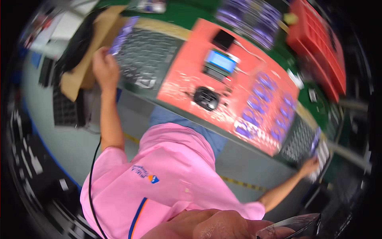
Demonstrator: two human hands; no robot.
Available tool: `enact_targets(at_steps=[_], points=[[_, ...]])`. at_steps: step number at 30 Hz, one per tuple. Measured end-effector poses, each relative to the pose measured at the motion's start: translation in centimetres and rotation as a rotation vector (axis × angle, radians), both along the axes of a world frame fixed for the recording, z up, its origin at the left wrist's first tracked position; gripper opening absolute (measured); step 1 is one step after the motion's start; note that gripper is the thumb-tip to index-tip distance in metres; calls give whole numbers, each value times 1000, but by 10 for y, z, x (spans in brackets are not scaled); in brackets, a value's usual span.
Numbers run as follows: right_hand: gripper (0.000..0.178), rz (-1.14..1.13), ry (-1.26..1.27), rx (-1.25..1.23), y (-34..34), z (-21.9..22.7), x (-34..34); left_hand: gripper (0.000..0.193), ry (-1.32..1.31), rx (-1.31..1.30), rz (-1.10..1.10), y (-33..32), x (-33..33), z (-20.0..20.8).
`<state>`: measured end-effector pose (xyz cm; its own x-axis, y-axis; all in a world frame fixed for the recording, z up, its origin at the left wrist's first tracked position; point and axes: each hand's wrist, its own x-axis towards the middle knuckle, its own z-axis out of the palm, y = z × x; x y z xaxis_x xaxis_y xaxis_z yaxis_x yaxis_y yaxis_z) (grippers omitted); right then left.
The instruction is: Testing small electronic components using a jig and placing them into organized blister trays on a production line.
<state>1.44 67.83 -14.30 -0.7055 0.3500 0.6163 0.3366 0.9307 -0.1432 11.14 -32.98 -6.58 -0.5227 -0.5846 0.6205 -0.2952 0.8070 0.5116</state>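
Note:
At the left end of the bench, my left hand (106,68) is closed with its fingers curled. A shiny purple strip (124,36) extends from its fingertips, beside an open cardboard box (90,51). My right hand (309,165) reaches out to the far right end, its fingers smeared by motion. Another purple strip (316,140) and a pale stack (321,159) lie right by those fingers; whether they are gripped is unclear. Between the hands, a red mat (181,85) bears a small device with a lit blue screen (221,60) and a round black part (206,98).
Several purple pieces (254,103) lie in rows on the mat's right side. A black block (223,39) with a white cable sits at its back. Dark textured mats (147,49) flank it. Purple bundles (250,20) and red trays (318,44) stand farther back.

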Motion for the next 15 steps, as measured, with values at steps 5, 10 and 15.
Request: enact_targets(at_steps=[5, 10, 15], points=[[39, 136, 90, -172, -113, 94, -2, 19, -61, -152, 30, -33, -7, -12], [31, 376, 189, -233, -194, 136, -8, 19, -128, -207, 19, -43, -15, -20], [25, 612, 201, -297, -268, 147, -14, 19, -162, -134, -52, -50, -22, -24]])
